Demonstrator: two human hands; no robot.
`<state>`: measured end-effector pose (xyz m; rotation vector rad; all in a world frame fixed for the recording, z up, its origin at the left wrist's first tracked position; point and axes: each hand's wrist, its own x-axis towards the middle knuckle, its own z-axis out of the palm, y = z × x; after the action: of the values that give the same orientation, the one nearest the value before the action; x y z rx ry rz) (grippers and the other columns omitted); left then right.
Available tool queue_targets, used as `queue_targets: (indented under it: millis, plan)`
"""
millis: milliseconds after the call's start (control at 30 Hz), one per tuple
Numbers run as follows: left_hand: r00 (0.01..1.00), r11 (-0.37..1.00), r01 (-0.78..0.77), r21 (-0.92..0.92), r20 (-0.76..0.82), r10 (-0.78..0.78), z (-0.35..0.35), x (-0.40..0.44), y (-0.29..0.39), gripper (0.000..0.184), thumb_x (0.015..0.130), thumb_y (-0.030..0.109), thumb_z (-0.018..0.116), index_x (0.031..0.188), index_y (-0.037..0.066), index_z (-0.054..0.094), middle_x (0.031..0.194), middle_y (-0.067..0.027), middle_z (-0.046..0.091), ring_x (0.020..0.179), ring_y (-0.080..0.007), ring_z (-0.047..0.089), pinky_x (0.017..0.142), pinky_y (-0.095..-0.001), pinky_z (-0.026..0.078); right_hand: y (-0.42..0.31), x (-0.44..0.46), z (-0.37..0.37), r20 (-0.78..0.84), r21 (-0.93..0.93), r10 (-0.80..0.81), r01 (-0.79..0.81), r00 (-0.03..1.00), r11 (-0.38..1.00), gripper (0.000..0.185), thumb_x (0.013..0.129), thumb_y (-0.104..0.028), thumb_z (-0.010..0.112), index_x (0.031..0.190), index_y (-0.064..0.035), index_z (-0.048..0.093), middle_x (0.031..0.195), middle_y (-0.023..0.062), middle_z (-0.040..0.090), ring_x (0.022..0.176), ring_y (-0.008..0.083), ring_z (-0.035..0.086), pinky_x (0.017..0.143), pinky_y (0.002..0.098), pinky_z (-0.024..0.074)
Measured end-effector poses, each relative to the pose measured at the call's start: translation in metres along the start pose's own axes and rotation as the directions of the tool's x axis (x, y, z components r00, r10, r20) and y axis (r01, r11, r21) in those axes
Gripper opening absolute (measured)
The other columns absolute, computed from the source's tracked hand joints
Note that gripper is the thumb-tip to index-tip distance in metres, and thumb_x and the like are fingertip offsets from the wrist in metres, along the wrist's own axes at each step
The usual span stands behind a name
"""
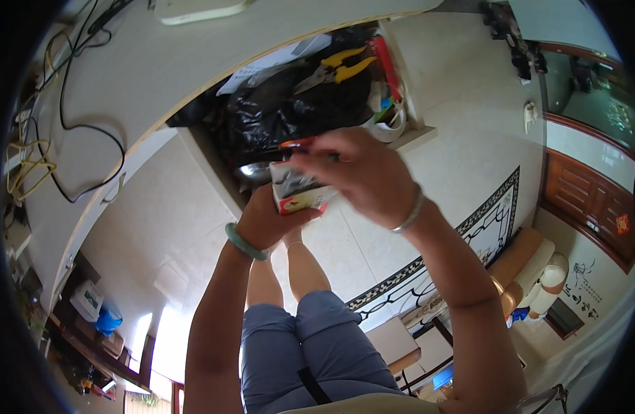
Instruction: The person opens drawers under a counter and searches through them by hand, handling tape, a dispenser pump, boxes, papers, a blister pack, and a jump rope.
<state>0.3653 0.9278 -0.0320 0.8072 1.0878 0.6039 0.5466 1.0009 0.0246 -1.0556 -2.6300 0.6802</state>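
A small white and red box [302, 201] is held by my left hand [264, 219], which wears a green bangle and has its fingers wrapped round the box from the left and below. Dark grey contents show in the box's open top. Above and to the right of the box is my right hand [355, 169], blurred, its fingers bent over the opening. A red-orange item shows at its fingertips; its shape is too blurred to make out. Just beyond both hands an open drawer holds black plastic bags [262, 110] and yellow-handled pliers [341, 67].
The drawer's wooden side [210, 169] lies left of the hands. A red box [384, 65] and a white cup [390, 127] stand at its right end. The desk top [145, 62] with black cables overhangs at upper left.
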Motion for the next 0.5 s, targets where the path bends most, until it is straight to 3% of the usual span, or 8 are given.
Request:
queue_targets:
  millis: [67, 167, 267, 333, 400, 433, 467, 500]
  plan:
    - [0.999, 0.999, -0.039, 0.021, -0.018, 0.039, 0.002, 0.0, -0.005, 0.041, 0.069, 0.009, 0.076, 0.106, 0.0, 0.059, 0.093, -0.0089, 0.066, 0.081, -0.0125, 0.061, 0.073, -0.0273, 0.05, 0.0, -0.007, 0.01, 0.06, 0.091, -0.003, -0.003, 0.998, 0.996, 0.04, 0.072, -0.018, 0.067, 0.11, -0.0078, 0.059, 0.121, 0.0098, 0.051, 0.109, 0.0255, 0.053, 0.085, 0.0352, 0.0493]
    - [0.999, 0.995, -0.026, -0.094, -0.045, 0.022, 0.003, 0.002, -0.01, 0.048, 0.068, 0.011, 0.078, 0.11, 0.001, 0.056, 0.096, -0.0098, 0.065, 0.084, -0.0144, 0.061, 0.075, -0.0283, 0.05, -0.016, -0.021, 0.006, 0.173, 0.198, 0.024, -0.059, 0.985, 0.978, 0.073, 0.074, -0.023, 0.07, 0.135, -0.0072, 0.034, 0.14, 0.0177, 0.032, 0.124, 0.0315, 0.041, 0.102, 0.0377, 0.037]
    - [0.997, 0.997, 0.027, 0.078, 0.07, -0.033, 0.01, 0.0, -0.002, 0.056, 0.067, 0.015, 0.079, 0.114, 0.001, 0.053, 0.099, -0.0098, 0.063, 0.087, -0.0157, 0.061, 0.076, -0.0292, 0.05, -0.012, -0.038, 0.005, 0.228, 0.093, 0.076, -0.099, 0.971, 0.991, 0.07, 0.075, -0.017, 0.07, 0.134, -0.004, 0.035, 0.139, 0.0176, 0.033, 0.122, 0.0331, 0.042, 0.099, 0.0367, 0.0397]
    - [0.991, 0.994, 0.077, 0.073, 0.108, -0.084, 0.019, 0.003, 0.013, 0.06, 0.065, 0.016, 0.08, 0.116, 0.002, 0.051, 0.104, -0.0112, 0.061, 0.092, -0.0156, 0.06, 0.079, -0.0294, 0.049, -0.004, -0.046, -0.006, 0.278, 0.169, 0.101, -0.152, 0.955, 0.974, 0.065, 0.078, -0.015, 0.067, 0.133, -0.0021, 0.035, 0.13, 0.0174, 0.04, 0.121, 0.0305, 0.044, 0.1, 0.0387, 0.0397]
    - [0.972, 0.952, -0.216, 0.217, 0.142, 0.188, 0.029, 0.012, 0.025, 0.058, 0.067, 0.015, 0.079, 0.117, 0.002, 0.051, 0.108, -0.0122, 0.059, 0.096, -0.0181, 0.059, 0.084, -0.0306, 0.047, 0.004, -0.058, -0.016, 0.226, 0.709, 0.393, -0.427, 0.891, 0.561, 0.064, 0.079, -0.006, 0.064, 0.135, -0.0031, 0.034, 0.13, 0.0156, 0.04, 0.117, 0.025, 0.048, 0.093, 0.0349, 0.0467]
    - [0.983, 0.976, -0.107, -0.191, 0.127, 0.132, 0.037, 0.016, 0.027, 0.057, 0.068, 0.015, 0.077, 0.118, 0.003, 0.052, 0.112, -0.0133, 0.058, 0.101, -0.0221, 0.057, 0.088, -0.0322, 0.045, 0.015, -0.067, -0.022, 0.157, 0.743, 0.437, -0.397, 0.886, 0.539, 0.063, 0.079, -0.003, 0.063, 0.136, -0.0031, 0.033, 0.128, 0.0146, 0.043, 0.114, 0.0226, 0.051, 0.088, 0.0326, 0.0493]
    - [0.983, 0.976, -0.107, -0.19, 0.127, 0.132, 0.035, 0.023, 0.028, 0.057, 0.068, 0.015, 0.077, 0.118, 0.003, 0.052, 0.112, -0.0133, 0.058, 0.101, -0.0221, 0.057, 0.088, -0.0322, 0.045, 0.032, -0.074, -0.03, 0.087, 0.774, 0.48, -0.363, 0.873, 0.519, 0.063, 0.08, -0.001, 0.061, 0.136, -0.0031, 0.033, 0.126, 0.0136, 0.046, 0.11, 0.0202, 0.054, 0.084, 0.0302, 0.052]
    - [0.975, 0.975, -0.223, 0.014, 0.018, 0.222, 0.032, 0.034, 0.03, 0.056, 0.069, 0.015, 0.076, 0.118, 0.005, 0.052, 0.113, -0.0128, 0.057, 0.102, -0.0245, 0.057, 0.089, -0.0334, 0.044, 0.048, -0.079, -0.044, 0.069, 0.789, 0.641, -0.435, 0.765, 0.434, 0.061, 0.079, -0.001, 0.062, 0.134, -0.0027, 0.035, 0.122, 0.0112, 0.05, 0.104, 0.0174, 0.056, 0.079, 0.0278, 0.0522]
